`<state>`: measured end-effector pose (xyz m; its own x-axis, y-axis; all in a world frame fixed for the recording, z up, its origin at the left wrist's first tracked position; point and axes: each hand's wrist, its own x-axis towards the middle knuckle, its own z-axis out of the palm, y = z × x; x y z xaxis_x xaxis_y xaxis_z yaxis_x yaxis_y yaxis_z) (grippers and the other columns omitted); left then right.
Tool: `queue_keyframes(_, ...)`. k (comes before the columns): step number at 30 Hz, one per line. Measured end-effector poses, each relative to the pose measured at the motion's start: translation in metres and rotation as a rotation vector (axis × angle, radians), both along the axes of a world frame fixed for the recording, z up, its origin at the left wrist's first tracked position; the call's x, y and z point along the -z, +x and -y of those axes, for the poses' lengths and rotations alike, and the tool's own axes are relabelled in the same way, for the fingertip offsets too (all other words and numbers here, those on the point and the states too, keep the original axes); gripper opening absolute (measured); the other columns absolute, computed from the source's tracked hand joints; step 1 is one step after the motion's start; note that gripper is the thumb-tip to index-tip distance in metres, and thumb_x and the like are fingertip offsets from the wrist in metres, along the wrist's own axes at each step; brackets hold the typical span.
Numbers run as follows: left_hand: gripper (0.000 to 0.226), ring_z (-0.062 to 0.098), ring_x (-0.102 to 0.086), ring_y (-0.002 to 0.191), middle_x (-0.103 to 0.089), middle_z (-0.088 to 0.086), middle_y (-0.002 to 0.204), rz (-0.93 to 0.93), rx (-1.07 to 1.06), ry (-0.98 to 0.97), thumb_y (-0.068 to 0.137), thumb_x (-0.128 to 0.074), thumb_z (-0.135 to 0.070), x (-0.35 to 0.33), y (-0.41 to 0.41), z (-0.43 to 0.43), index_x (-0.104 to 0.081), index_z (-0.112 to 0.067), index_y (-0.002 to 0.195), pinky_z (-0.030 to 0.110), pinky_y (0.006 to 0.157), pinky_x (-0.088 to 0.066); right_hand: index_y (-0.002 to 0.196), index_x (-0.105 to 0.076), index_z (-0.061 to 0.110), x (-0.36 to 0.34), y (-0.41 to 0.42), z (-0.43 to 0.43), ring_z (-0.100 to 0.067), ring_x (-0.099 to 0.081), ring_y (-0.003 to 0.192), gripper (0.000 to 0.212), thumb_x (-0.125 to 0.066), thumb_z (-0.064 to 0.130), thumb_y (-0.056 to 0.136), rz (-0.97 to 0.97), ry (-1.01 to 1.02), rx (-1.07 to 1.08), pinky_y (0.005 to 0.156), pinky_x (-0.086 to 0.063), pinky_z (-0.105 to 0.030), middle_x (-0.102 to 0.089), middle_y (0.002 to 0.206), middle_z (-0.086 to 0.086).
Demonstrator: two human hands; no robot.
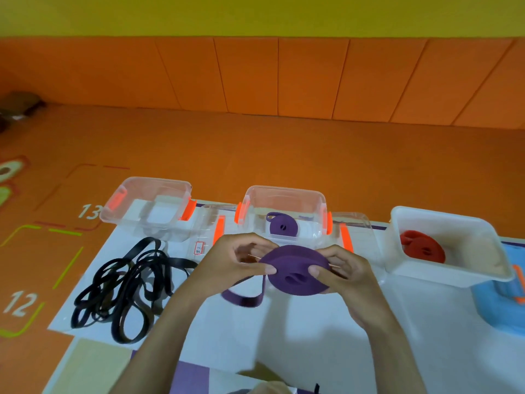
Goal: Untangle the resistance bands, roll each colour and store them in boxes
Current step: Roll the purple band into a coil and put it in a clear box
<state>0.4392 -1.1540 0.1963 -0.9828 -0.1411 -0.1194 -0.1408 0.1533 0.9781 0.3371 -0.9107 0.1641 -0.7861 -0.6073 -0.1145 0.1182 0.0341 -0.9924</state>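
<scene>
A rolled purple band (295, 270) is held above the white mat between both hands, its loose tail (241, 300) hanging down to the left. My left hand (241, 263) pinches the roll's left edge and my right hand (341, 268) pinches its right edge. A thin rubber band seems stretched between my fingers. A finished purple roll (282, 227) lies in the middle clear box (284, 194). A red roll (423, 250) lies in the white box (454, 223) at right. Tangled black bands (125, 288) lie on the mat at left.
An empty clear box (147, 206) with orange clips stands at the back left, and clear lids (210, 228) lie between the boxes. A blue lid (500, 302) sits at the far right. Orange floor with painted numbers surrounds the mat (255, 331).
</scene>
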Motion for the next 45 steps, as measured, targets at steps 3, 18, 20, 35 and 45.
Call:
queue_keyframes(3, 0.038, 0.021, -0.078, 0.097, -0.081, 0.0, 0.103, -0.005, -0.022, -0.012, 0.079, -0.094, -0.014, -0.001, -0.002, 0.006, -0.077, -0.03, 0.109, 0.031, 0.088, -0.063, 0.114, -0.073, 0.024, 0.003, 0.001, 0.006, -0.03, -0.076, 0.1, 0.043, -0.09, 0.039, 0.077, 0.012, -0.01, -0.009, 0.072, -0.064, -0.037, -0.079, 0.109, -0.005)
queue_keyframes(18, 0.018, 0.023, -0.075, 0.095, -0.078, 0.007, 0.098, -0.112, -0.081, 0.103, 0.084, -0.088, -0.008, 0.027, 0.024, 0.04, -0.075, -0.019, 0.088, 0.025, 0.086, -0.057, 0.09, -0.07, 0.021, -0.011, 0.016, 0.057, -0.032, -0.075, 0.103, 0.035, -0.095, 0.037, 0.072, 0.147, -0.347, 0.274, 0.072, -0.063, -0.044, -0.077, 0.107, -0.011)
queue_keyframes(20, 0.024, 0.022, -0.075, 0.099, -0.078, 0.002, 0.1, -0.078, -0.041, 0.096, 0.085, -0.085, -0.006, 0.027, 0.025, 0.051, -0.071, -0.021, 0.097, 0.026, 0.085, -0.058, 0.095, -0.071, 0.02, -0.015, 0.022, 0.066, -0.033, -0.075, 0.103, 0.036, -0.093, 0.038, 0.074, 0.076, -0.275, 0.292, 0.07, -0.063, -0.042, -0.076, 0.107, -0.013)
queue_keyframes(35, 0.053, 0.002, -0.058, 0.131, -0.066, -0.024, 0.133, -0.15, 0.183, -0.209, 0.089, -0.084, -0.041, -0.005, 0.047, 0.129, -0.066, -0.039, 0.138, 0.016, 0.106, -0.044, 0.09, -0.072, 0.032, -0.045, 0.09, 0.123, -0.019, -0.077, 0.089, 0.037, -0.088, 0.001, 0.079, -0.279, 0.262, 0.148, 0.065, -0.062, -0.026, -0.078, 0.092, 0.002)
queue_keyframes(45, 0.021, 0.004, -0.07, 0.11, -0.076, -0.022, 0.11, -0.083, 0.206, -0.173, 0.082, -0.089, -0.039, 0.016, 0.087, 0.162, -0.08, -0.034, 0.101, 0.013, 0.097, -0.046, 0.099, -0.073, 0.038, -0.05, 0.128, 0.148, -0.018, -0.075, 0.094, 0.029, -0.089, 0.027, 0.077, -0.361, 0.355, 0.08, 0.073, -0.065, -0.027, -0.079, 0.097, 0.011)
